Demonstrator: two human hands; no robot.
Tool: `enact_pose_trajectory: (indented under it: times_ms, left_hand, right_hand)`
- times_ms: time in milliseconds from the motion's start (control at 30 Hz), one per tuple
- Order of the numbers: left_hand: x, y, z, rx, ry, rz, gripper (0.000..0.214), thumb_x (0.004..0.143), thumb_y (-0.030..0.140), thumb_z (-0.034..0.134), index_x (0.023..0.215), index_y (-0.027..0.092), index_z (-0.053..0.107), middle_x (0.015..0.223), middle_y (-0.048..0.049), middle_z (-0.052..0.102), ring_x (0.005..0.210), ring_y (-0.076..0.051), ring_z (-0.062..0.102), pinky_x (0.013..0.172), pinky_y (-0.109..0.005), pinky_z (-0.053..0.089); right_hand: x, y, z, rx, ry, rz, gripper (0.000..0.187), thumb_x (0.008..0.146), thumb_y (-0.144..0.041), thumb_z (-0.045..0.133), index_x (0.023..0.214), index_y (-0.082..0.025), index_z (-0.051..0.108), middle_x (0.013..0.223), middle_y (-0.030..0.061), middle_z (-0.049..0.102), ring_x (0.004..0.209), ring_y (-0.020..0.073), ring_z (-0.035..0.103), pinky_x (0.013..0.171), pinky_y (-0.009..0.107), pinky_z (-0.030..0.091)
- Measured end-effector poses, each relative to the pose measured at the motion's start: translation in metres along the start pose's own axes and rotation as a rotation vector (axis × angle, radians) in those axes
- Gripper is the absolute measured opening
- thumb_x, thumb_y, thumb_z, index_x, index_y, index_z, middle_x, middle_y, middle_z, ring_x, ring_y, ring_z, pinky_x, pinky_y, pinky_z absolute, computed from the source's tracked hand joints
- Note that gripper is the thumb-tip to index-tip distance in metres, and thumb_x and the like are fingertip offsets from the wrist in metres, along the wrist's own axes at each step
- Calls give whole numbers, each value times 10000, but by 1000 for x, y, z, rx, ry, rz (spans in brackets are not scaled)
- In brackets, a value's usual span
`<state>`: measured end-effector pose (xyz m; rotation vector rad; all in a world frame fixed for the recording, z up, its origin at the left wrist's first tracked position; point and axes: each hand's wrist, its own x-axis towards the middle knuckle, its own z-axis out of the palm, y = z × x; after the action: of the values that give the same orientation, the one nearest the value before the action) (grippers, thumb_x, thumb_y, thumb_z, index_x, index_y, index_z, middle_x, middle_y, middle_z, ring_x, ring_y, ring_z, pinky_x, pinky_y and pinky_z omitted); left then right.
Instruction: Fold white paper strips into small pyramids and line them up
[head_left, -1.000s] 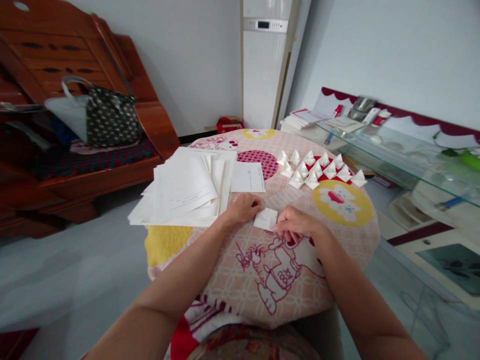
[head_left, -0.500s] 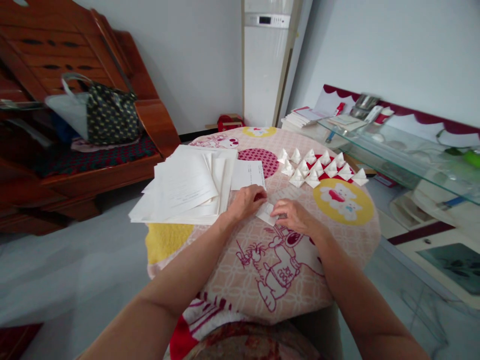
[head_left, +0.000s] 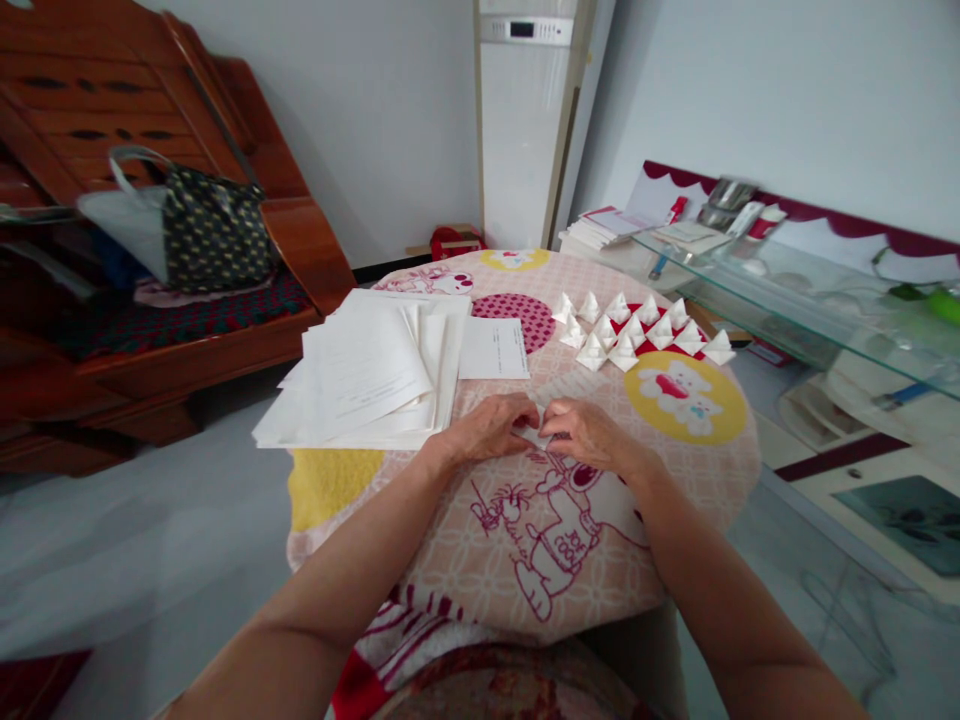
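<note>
Between my two hands, low over the cloth-covered table point(head_left: 480, 540), is a small folded piece of white paper point(head_left: 534, 437), mostly hidden by my fingers. My left hand point(head_left: 501, 425) pinches its left side, fingers curled. From the right, the fingertips of my right hand point(head_left: 581, 432) are closed on the other side. Several folded white paper boats point(head_left: 632, 333) stand in rows beyond my right hand. Past my left hand lies a flat sheet with print point(head_left: 495, 348), beside a loose stack of white papers point(head_left: 367, 370).
A glass-topped cabinet point(head_left: 810, 290) with papers, cups and tins runs along the right wall. To the left is a wooden bench point(head_left: 300, 235) carrying a patterned bag point(head_left: 214, 230). Behind the table stand a tall white air conditioner point(head_left: 521, 130) and a red bag point(head_left: 456, 241).
My left hand has moved down and a little toward my right hand, taking hold of the small paper's left side. More of the paper is covered now. The view has shifted slightly.
</note>
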<state>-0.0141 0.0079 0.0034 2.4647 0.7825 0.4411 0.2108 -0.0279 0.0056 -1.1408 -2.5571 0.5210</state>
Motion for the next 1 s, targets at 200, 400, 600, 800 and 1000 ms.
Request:
enact_pose_trajectory:
  times_ms: [200,400,600,800,1000]
  left_hand:
    - [1,5,2,80,-16,-22,191,819,198,764,993,146,706,934,-45,694,824,-171,632,759,-271,475]
    - [1,14,4,169,-21,20,161,856,169,705,1014,163,734,961,-59,711,904,-199,661,806,-285,491]
    - [1,4,4,90,21,41,209,893,109,573,947,174,764,940,-54,729,842,-163,672,781,-269,499]
    - [1,0,2,5,59,29,275,834,40,536,934,166,759,909,-43,736,858,-160,673,820,-271,507]
    - [0,11,3,144,27,-23,142,854,195,691,977,145,742,928,-66,699,826,-186,645,773,-287,493]
  right_hand:
    - [3,8,0,53,55,-61,240,947,-108,587,763,-169,728,853,61,690,812,174,634,756,299,471]
    - [3,8,0,91,75,-13,185,879,-57,633,770,-170,730,839,48,687,791,172,626,746,300,474]
    - [1,2,0,-41,6,8,123,838,-79,729,892,-185,761,939,77,682,889,225,635,807,357,493]
    - [2,6,2,-27,17,-9,137,888,-109,689,793,-183,754,918,64,694,858,194,637,792,325,474]
    - [6,7,5,-1,164,30,215,887,-62,633,721,-164,725,764,45,673,737,162,596,702,284,427]
